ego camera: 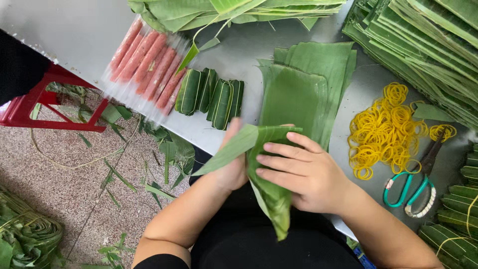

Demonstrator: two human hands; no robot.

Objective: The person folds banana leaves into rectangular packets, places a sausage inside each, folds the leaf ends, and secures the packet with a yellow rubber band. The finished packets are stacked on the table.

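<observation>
A person's two bare hands fold a green leaf wrap (269, 169) at the near edge of a grey metal bench (74, 30). The right hand (303, 174) lies over the bundle with fingers spread flat across it, its grip closed on the leaf; the left hand (231, 164) is behind the wrap, grip closed around it, thumb tip showing above the fold. One loose leaf end sticks out to the left, and the lower tail of the wrap hangs down over the person's dark lap. Just beyond the hands lies a stack of cut leaf sheets (303, 84). To the far left sits a clear pack of pink sausages (147, 65), with four finished leaf-wrapped rolls (209, 97) beside it. To the right are a heap of yellow rubber bands (386, 132) and green-handled scissors (411, 187). Bundled leaves (428, 45) fill the far right corner. A red stool (55, 104) stands on the leaf-strewn floor (59, 184) at left
</observation>
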